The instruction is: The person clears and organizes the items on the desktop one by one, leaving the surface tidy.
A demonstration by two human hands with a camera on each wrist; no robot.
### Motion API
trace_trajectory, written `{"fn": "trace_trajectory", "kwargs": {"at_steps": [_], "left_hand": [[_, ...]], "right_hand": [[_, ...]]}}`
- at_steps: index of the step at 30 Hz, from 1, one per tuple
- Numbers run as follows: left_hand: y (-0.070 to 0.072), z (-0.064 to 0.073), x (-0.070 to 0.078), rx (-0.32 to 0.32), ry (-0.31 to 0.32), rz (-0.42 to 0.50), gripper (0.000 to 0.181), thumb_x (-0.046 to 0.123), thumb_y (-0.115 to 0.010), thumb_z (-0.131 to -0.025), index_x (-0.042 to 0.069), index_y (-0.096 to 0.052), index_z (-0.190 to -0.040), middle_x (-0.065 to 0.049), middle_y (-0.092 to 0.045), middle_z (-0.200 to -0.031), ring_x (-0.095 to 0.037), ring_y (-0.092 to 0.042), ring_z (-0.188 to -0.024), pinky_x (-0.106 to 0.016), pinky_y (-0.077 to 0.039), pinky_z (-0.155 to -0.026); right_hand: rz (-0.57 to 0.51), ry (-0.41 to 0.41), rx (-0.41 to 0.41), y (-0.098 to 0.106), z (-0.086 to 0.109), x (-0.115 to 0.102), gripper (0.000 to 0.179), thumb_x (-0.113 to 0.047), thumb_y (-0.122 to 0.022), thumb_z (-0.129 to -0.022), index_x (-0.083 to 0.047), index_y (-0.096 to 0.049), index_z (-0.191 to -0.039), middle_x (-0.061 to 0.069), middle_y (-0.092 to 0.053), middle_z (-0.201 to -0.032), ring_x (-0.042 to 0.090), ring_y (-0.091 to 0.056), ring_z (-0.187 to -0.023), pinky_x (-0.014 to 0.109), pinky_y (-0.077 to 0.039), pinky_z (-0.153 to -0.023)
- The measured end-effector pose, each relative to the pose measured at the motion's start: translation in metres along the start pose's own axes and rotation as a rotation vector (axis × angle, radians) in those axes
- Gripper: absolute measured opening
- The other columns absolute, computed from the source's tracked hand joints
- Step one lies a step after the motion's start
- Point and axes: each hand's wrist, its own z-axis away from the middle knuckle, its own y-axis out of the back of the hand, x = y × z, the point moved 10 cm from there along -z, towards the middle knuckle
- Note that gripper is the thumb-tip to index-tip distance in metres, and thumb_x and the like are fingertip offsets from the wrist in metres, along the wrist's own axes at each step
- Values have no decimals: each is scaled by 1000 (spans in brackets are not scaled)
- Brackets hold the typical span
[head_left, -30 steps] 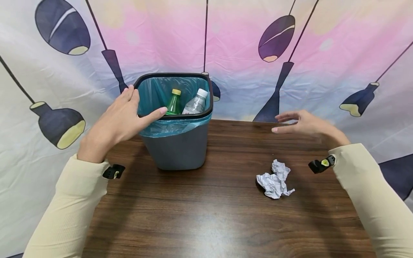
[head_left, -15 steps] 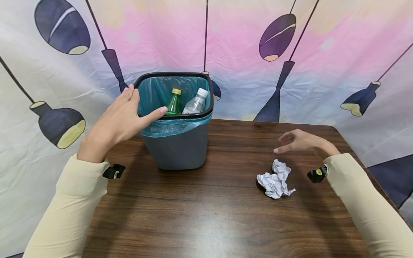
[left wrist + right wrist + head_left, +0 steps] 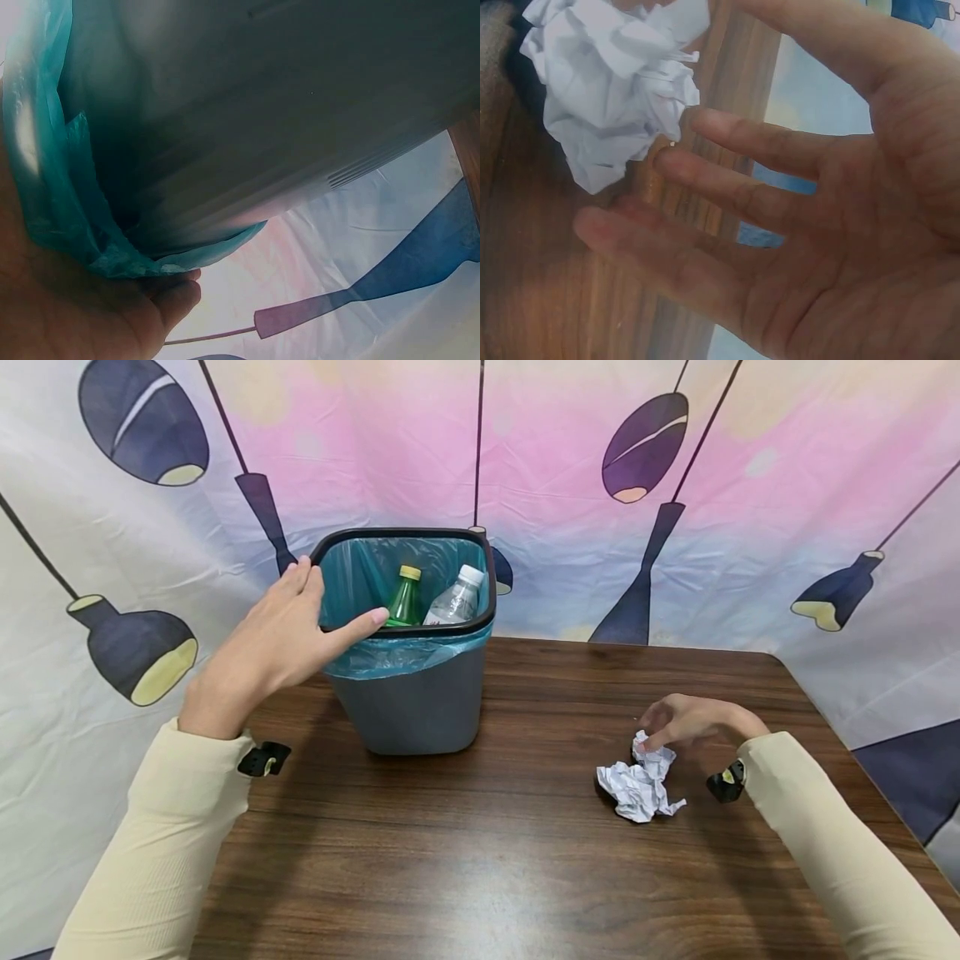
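My left hand (image 3: 273,635) rests against the left side of a grey trash bin (image 3: 420,710), fingers fairly straight and thumb lying over the black rim. In the left wrist view, its palm touches the turned-down blue-green bag (image 3: 49,202). Crumpled white paper (image 3: 637,789) lies on the table at the right, apparently two wads touching. My right hand (image 3: 686,718) is just behind the rear wad, thumb over it in the head view. The right wrist view has its fingers spread close beside the paper (image 3: 619,82), not closed round it; contact cannot be told.
Inside the lined bin stand a green bottle (image 3: 406,597) with a yellow cap and a clear bottle (image 3: 455,599) with a white cap. The brown wooden table (image 3: 450,843) ends at a patterned curtain (image 3: 555,510) behind and on the right.
My right hand has come down and toward me, from above the table's back edge to the crumpled paper. The left hand, bin and paper stay where they were.
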Motion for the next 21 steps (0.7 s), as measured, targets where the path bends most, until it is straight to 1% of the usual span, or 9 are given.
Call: {"fn": "trace_trajectory", "kwargs": {"at_steps": [1, 5, 10, 15, 18, 21], "left_hand": [[0, 0, 0, -1, 1, 0, 119, 84, -33, -90, -9, 1, -157, -24, 10, -165, -39, 9, -154, -58, 0, -122], [0, 1, 1, -1, 1, -2, 119, 83, -33, -90, -10, 1, -157, -25, 10, -165, -39, 8, -154, -57, 0, -122], [0, 0, 1, -1, -1, -3, 119, 84, -33, -90, -9, 1, -157, -24, 10, -165, -39, 8, -154, -57, -1, -122], [0, 0, 1, -1, -3, -2, 119, 83, -33, -90, -9, 1, -157, -24, 11, -165, -39, 9, -154, -58, -1, -122], [0, 0, 1, 1, -4, -1, 119, 83, -33, -90, -9, 1, -157, -24, 11, -165, -39, 9, -154, -58, -1, -122], [0, 0, 1, 2, -5, 1, 119, 83, -33, -90, -9, 1, -157, -24, 11, -166, -38, 9, -154, -58, -1, -122]], "right_hand": [[-7, 2, -9, -2, -1, 0, 71, -29, -80, -88, 11, -49, -139, 22, -61, -126, 24, -66, -92, 47, -60, -77], [-38, -5, -16, -5, -2, 3, 73, -25, -80, -89, 13, -46, -140, 26, -58, -128, 26, -68, -96, 47, -60, -78], [-68, -9, -20, -8, -3, 6, 74, -23, -80, -88, 15, -44, -141, 29, -57, -129, 28, -67, -100, 47, -61, -78], [-95, 7, -19, -10, -5, 8, 70, -21, -79, -89, 15, -46, -139, 30, -56, -129, 28, -66, -103, 47, -61, -79], [-120, 1, -2, -9, -6, 9, 68, -20, -80, -88, 14, -48, -137, 28, -56, -128, 27, -66, -101, 48, -60, -81], [-126, 12, 9, -9, -5, 8, 66, -19, -80, -88, 14, -49, -135, 27, -57, -126, 26, -66, -100, 48, -59, -83]]}}
